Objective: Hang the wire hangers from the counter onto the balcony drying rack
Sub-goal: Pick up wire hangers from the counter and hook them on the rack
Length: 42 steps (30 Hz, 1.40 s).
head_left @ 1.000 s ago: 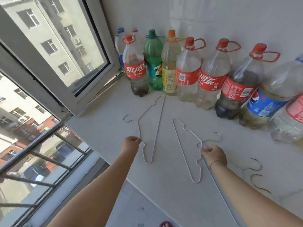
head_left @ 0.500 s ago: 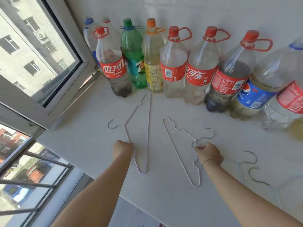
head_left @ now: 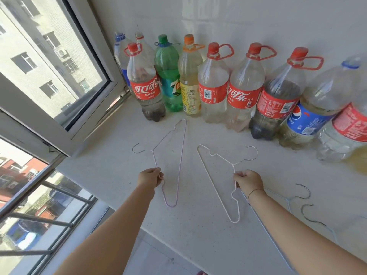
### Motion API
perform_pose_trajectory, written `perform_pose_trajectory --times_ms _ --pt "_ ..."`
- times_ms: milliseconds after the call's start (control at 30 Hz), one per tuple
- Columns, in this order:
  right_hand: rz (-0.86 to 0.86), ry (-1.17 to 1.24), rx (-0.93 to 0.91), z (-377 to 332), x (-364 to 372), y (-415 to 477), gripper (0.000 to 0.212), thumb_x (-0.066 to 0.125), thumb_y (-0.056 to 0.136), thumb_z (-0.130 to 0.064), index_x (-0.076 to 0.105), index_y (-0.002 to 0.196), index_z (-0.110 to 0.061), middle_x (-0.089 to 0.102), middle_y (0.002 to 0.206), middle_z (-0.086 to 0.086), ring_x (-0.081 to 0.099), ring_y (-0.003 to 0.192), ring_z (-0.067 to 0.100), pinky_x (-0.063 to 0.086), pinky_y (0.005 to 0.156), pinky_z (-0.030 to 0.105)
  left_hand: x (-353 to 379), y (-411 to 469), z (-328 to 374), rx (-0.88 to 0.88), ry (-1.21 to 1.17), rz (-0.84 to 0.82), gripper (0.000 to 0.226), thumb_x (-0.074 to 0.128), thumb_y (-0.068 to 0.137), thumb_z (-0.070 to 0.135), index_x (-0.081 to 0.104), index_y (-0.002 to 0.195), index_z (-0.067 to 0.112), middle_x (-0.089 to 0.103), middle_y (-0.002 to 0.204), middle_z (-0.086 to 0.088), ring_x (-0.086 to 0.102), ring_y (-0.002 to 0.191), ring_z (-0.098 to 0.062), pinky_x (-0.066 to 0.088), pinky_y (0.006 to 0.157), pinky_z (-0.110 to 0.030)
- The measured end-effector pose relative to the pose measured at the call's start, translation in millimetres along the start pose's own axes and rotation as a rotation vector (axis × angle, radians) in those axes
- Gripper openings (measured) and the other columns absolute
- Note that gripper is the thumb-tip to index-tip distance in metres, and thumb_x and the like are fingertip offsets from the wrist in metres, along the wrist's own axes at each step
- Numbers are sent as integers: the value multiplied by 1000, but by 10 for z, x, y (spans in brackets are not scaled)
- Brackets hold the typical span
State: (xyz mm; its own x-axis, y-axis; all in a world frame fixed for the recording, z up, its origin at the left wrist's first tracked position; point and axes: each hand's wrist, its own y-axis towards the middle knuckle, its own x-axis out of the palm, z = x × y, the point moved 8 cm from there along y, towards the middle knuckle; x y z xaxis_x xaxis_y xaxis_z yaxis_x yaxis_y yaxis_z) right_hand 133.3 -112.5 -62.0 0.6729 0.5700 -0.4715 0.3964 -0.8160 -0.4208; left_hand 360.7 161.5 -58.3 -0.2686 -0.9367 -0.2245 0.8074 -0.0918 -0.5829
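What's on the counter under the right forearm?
Two spare hangers: the farther hanger and the nearer hanger show their grey hooks just right of the forearm, and pale wire runs beneath it. The arm covers the rest of both frames.

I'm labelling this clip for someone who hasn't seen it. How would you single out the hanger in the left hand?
On the white counter beside the window, before the green bottle, lies the left hanger, pinched by the left hand. Unlike the right hanger beside it, its hook points toward the window.
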Motion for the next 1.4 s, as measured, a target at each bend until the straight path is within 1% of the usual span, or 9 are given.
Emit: perform_pose_trajectory --times_ms 133,233,400,533,900,967,1067,1233,1400 --pt "-129 250 -2 -144 56 -147 11 59 81 3 64 87 -5 60 61 7 53 44 9 43 45 14 79 -196 118 76 -39 -99 12 62 89 12 66 95 3 65 77 -8 60 70 -15 51 72 -25" --pt "-233 333 1 -268 105 -237 10 58 84 2 64 87 -6 59 63 9 46 33 1 35 36 12 130 -398 201 113 -39 -133 13 64 88 14 68 95 4 66 80 -7 61 72 -14 51 71 -23" --pt "-349 401 -32 -547 88 -439 9 61 84 -3 66 82 -10 59 60 5 43 34 3 33 39 14 173 -887 289 136 -109 -147 12 63 87 9 69 96 4 66 78 -6 61 71 -14 50 67 -21" --pt "-482 453 -56 -801 55 -734 7 59 86 -3 64 83 -7 57 58 4 48 36 3 35 37 13 98 -1402 341 156 -188 -131 6 63 87 8 69 86 7 65 76 -6 59 67 -14 51 61 -17" --pt "-872 429 -194 -1438 -401 -2038 9 57 88 -8 65 86 -6 56 64 4 46 56 13 40 47 17 -448 -3041 406 302 -435 62 7 62 88 9 68 84 9 64 73 -4 57 67 -13 47 61 -19" --pt "-957 433 -221 -1548 -453 -2312 11 57 88 -9 67 88 -5 58 62 2 49 55 12 41 51 20 -577 -3347 420 330 -471 95 5 63 87 8 68 85 8 64 72 -4 58 65 -13 48 58 -17" --pt "-1087 454 -229 -1718 -500 -2752 12 57 87 -8 68 89 -4 60 57 0 51 46 7 43 44 17 -834 -3771 480 377 -509 155 3 65 85 6 67 84 6 64 67 -3 57 60 -11 46 52 -15" --pt "-1247 449 -301 -2166 -636 -3517 15 57 87 -11 68 93 -3 58 62 2 48 55 10 43 48 18 -1356 -4449 765 491 -563 231 4 64 85 5 66 82 5 62 59 -1 53 51 -9 43 46 -15" --pt "-1353 433 -427 -2686 -702 -4269 15 58 84 -9 65 95 0 56 64 4 49 53 10 43 47 18 -1904 -5059 1113 632 -665 290 9 62 85 2 66 78 2 59 55 -4 50 44 -8 39 39 -15"
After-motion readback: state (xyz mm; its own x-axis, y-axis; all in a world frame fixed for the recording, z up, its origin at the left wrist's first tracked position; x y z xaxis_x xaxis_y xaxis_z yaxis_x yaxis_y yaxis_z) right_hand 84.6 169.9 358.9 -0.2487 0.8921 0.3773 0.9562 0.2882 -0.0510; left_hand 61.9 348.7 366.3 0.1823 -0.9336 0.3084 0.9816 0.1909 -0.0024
